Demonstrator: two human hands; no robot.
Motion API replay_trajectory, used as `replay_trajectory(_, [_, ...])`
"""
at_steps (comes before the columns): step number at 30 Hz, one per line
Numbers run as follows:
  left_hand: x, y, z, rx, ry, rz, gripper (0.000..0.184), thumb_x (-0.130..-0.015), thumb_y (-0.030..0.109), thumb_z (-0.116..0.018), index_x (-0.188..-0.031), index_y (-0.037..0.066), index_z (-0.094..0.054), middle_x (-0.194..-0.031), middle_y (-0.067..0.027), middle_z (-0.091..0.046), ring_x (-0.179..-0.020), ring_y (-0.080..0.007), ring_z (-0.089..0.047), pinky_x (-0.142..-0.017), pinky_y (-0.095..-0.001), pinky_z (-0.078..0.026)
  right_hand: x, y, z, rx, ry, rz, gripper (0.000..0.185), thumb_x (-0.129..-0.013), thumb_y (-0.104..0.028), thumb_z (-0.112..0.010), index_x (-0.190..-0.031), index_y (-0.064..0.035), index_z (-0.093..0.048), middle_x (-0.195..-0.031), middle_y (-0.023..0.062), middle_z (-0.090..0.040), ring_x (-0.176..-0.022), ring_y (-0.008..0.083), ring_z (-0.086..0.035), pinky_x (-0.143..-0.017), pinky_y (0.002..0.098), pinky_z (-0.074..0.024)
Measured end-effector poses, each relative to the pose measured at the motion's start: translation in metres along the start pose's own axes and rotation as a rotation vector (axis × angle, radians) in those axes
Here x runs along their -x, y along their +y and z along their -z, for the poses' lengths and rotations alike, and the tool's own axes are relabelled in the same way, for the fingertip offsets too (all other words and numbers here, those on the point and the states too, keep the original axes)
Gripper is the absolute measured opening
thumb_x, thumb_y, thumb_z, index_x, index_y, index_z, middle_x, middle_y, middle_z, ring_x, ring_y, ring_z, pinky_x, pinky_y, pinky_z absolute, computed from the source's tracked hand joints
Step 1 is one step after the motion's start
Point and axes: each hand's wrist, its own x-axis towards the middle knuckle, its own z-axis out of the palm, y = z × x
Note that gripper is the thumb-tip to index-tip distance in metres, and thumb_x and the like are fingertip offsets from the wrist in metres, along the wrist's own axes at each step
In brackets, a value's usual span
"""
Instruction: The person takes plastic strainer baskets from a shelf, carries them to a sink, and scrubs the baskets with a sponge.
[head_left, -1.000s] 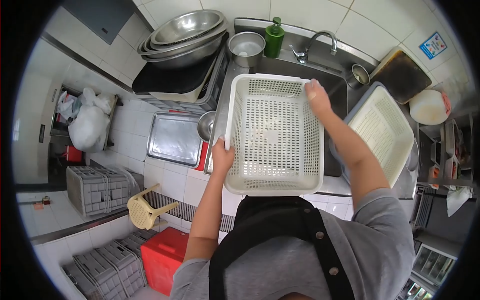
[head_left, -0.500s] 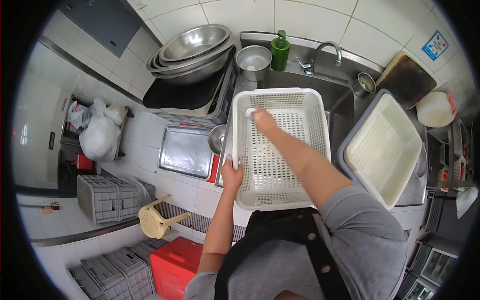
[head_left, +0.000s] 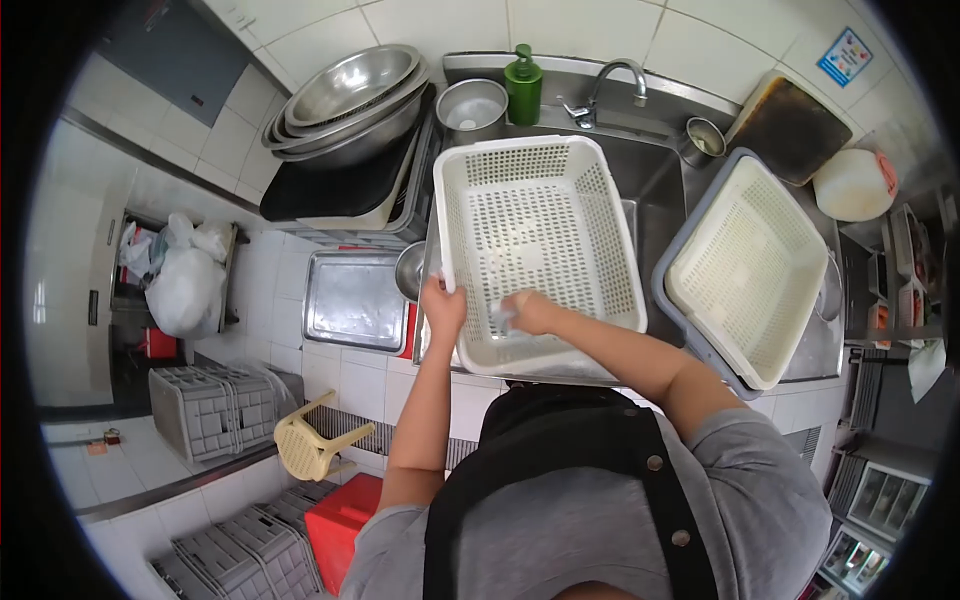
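A white perforated plastic basket (head_left: 612,215) lies over the sink's left part, its open top facing me. My left hand (head_left: 443,308) is wrapped round the basket's left rim, near the lower corner. Inside the basket, toward its near end, my right hand (head_left: 530,312) is closed on a small pale wad (head_left: 503,318), which it presses against the bottom; blur and fingers hide exactly what it is. To the right, a second white basket (head_left: 740,270) leans in a grey basin (head_left: 665,270).
Behind stand a tap (head_left: 620,75), a green pump bottle (head_left: 523,88), a metal pot (head_left: 472,110) and a small metal cup (head_left: 703,140). Stacked steel bowls (head_left: 350,95) rise at left, above a metal tray (head_left: 355,300). A cream stool (head_left: 310,445) and red box (head_left: 345,525) are lower left.
My right hand has moved from the basket's far left area down to its near end, with the pale wad. My left hand still grips the left rim. The view has shifted slightly.
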Motion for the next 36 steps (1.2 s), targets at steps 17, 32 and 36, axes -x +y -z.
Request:
replay_trajectory(17, [-0.094,0.142,0.0,0.393,-0.699,0.298,0.032,-0.086,0.003,-0.059,-0.117,0.004,-0.054,-0.112,-0.0132,-0.06,-0.093,-0.0229,-0.062,-0.079,-0.038,-0.052,0.095,-0.067,0.107,-0.209,0.526,0.407,0.055,-0.072,-0.002,-0.068,-0.123,-0.007,-0.048,-0.107,0.02,-0.062,-0.099,0.0376,-0.061,-0.084,0.0429,-0.049])
replay_trajectory(32, [-0.153,0.169,-0.076,-0.034,-0.547,-0.548,0.036,-0.067,0.013,-0.081,-0.055,0.008,-0.047,-0.056,0.0058,-0.046,-0.054,-0.0052,-0.04,-0.047,-0.0265,-0.033,0.185,-0.022,0.216,-0.079,0.952,-0.025,0.053,-0.071,-0.044,-0.078,-0.093,-0.0035,-0.053,-0.081,0.0206,-0.063,-0.077,0.0386,-0.062,-0.069,0.0423,-0.048])
replay_trajectory(36, [-0.199,0.163,-0.063,-0.043,-0.588,-0.497,0.017,-0.072,0.01,-0.072,-0.064,0.006,-0.056,-0.062,0.006,-0.049,-0.058,-0.0055,-0.042,-0.05,-0.026,-0.034,0.313,0.068,0.201,-0.192,1.351,-0.285,0.059,-0.076,-0.037,-0.075,-0.115,0.0028,-0.054,-0.094,0.0204,-0.065,-0.088,0.0286,-0.064,-0.078,0.0377,-0.049])
